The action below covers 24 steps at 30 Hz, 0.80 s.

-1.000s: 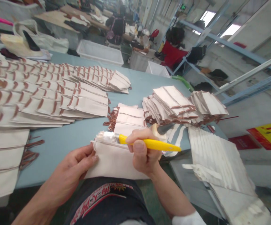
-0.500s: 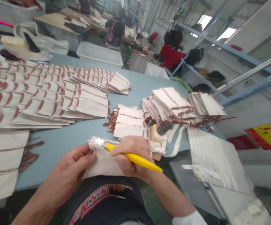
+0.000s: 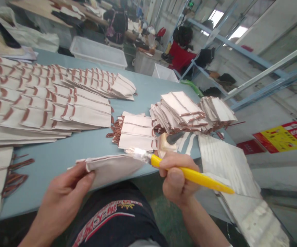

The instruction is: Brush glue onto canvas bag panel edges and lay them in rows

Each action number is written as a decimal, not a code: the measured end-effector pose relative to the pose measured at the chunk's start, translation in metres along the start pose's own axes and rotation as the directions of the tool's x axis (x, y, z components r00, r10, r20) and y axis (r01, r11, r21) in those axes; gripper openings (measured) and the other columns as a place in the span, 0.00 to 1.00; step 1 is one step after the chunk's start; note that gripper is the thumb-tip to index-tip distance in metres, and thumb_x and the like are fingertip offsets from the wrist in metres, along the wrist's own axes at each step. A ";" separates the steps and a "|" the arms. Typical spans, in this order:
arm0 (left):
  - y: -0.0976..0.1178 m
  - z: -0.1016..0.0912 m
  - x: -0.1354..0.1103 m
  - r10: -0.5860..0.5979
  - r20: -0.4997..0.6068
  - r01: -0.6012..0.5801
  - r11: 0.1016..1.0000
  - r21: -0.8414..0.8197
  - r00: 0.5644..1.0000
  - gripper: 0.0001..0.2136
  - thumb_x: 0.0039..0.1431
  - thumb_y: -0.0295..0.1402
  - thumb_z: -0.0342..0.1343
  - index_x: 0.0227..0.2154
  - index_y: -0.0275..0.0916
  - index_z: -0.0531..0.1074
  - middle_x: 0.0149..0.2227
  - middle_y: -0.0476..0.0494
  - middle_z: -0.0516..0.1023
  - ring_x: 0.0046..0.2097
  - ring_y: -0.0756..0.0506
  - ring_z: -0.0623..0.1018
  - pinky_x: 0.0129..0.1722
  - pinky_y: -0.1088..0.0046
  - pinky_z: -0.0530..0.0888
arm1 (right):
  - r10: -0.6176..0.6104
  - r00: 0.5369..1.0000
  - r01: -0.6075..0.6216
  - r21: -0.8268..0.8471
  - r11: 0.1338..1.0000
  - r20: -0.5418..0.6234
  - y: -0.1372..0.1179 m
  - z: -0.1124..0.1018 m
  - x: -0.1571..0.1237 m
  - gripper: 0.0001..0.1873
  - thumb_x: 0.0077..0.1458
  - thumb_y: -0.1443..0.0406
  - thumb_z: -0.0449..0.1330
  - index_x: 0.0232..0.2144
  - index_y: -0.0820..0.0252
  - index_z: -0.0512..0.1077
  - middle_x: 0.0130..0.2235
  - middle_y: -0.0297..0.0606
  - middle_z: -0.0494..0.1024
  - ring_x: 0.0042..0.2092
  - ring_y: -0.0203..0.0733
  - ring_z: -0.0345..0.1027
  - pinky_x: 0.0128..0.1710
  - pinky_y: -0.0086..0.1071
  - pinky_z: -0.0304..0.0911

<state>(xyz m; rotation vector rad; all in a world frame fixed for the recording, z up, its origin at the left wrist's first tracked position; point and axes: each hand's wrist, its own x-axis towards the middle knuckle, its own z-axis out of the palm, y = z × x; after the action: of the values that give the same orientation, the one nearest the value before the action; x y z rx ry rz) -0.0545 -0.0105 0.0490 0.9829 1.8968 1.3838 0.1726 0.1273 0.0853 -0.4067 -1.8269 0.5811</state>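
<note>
My left hand [image 3: 70, 188] pinches the left end of a cream fabric piece [image 3: 112, 168] between thumb and fingers, over the front edge of the table. Closed around a yellow-handled brush [image 3: 197, 177], my right hand [image 3: 179, 175] is to the right of that piece. White paste coats the brush's bristles, which lie over the fabric's upper edge near its right part; whether they touch it I cannot tell. Just beyond, a small stack of cream panels [image 3: 135, 132] with brown strips sits on the table. A pale container with a dark cone-shaped top [image 3: 165, 145] stands right of the stack.
Overlapping rows of cream panels [image 3: 35, 103] cover the table's left side. Taller stacks [image 3: 181, 106] stand at the back right. A side surface [image 3: 223, 164] with white strips lies to the right. White plastic bins [image 3: 99, 55] are beyond the blue table [image 3: 143, 82].
The brush has moved right along the fabric's upper edge, away from my left hand. My left hand has shifted left with the fabric's end. The camera view has turned slightly.
</note>
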 end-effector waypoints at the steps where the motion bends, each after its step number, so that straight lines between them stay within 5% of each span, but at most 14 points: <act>1: -0.002 0.001 -0.002 0.176 -0.026 -0.172 0.978 0.118 0.984 0.09 0.60 0.43 0.62 0.26 0.51 0.80 0.26 0.53 0.83 0.28 0.44 0.82 0.28 0.74 0.75 | 0.072 0.997 -0.072 -0.003 0.997 -0.021 -0.001 0.002 -0.002 0.12 0.78 0.58 0.57 0.43 0.54 0.78 0.27 0.32 0.79 0.25 0.39 0.73 0.27 0.32 0.72; 4: -0.008 0.006 -0.008 0.600 0.028 -0.573 0.748 0.333 0.799 0.13 0.68 0.28 0.55 0.26 0.50 0.69 0.24 0.56 0.76 0.23 0.47 0.77 0.28 0.72 0.72 | 0.213 0.977 -0.213 0.046 0.976 -0.012 -0.003 0.010 -0.004 0.14 0.79 0.57 0.56 0.43 0.55 0.78 0.26 0.30 0.76 0.22 0.36 0.68 0.23 0.29 0.66; 6: -0.013 0.006 -0.010 0.733 0.111 -0.704 0.582 0.408 0.671 0.14 0.70 0.22 0.53 0.31 0.49 0.68 0.26 0.55 0.78 0.27 0.46 0.80 0.33 0.70 0.73 | 0.227 0.974 -0.228 0.063 0.972 0.024 -0.005 0.015 -0.002 0.13 0.79 0.58 0.59 0.43 0.55 0.79 0.27 0.30 0.77 0.22 0.35 0.68 0.24 0.29 0.67; 8: -0.020 0.006 -0.011 0.765 0.173 -0.736 0.492 0.464 0.621 0.14 0.71 0.19 0.52 0.35 0.50 0.69 0.28 0.53 0.81 0.30 0.44 0.82 0.34 0.67 0.73 | 0.208 0.976 -0.211 0.039 0.977 0.071 -0.007 0.017 0.003 0.11 0.78 0.59 0.59 0.43 0.55 0.79 0.28 0.31 0.79 0.24 0.37 0.71 0.26 0.31 0.71; 13: -0.043 0.006 -0.013 0.774 0.186 -0.742 0.465 0.483 0.606 0.15 0.71 0.18 0.51 0.38 0.49 0.71 0.30 0.50 0.83 0.32 0.43 0.83 0.38 0.65 0.74 | 0.022 0.978 -0.019 -0.015 1.000 0.207 -0.013 0.028 0.015 0.09 0.75 0.67 0.59 0.39 0.54 0.77 0.34 0.35 0.87 0.31 0.38 0.82 0.34 0.29 0.78; 18: -0.053 0.011 -0.019 0.775 0.172 -0.739 0.474 0.479 0.609 0.14 0.70 0.17 0.52 0.39 0.47 0.72 0.31 0.48 0.84 0.33 0.42 0.84 0.38 0.65 0.73 | -0.201 0.923 0.177 0.104 0.979 0.329 -0.024 0.039 0.005 0.09 0.75 0.66 0.58 0.38 0.54 0.73 0.27 0.30 0.84 0.24 0.34 0.77 0.29 0.28 0.75; 24: -0.048 0.012 -0.029 0.739 0.186 -0.713 0.501 0.490 0.647 0.14 0.67 0.16 0.56 0.39 0.46 0.73 0.31 0.48 0.85 0.32 0.42 0.84 0.39 0.64 0.73 | -0.055 0.956 0.044 0.046 0.998 0.287 -0.023 0.031 0.005 0.12 0.77 0.65 0.56 0.37 0.52 0.73 0.29 0.31 0.86 0.27 0.36 0.80 0.32 0.28 0.78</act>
<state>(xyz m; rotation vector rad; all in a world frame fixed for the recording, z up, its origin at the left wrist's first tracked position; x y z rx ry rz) -0.0393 -0.0376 0.0006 2.2721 2.0221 1.2883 0.1416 0.1052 0.0944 -0.2582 -2.0940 0.6670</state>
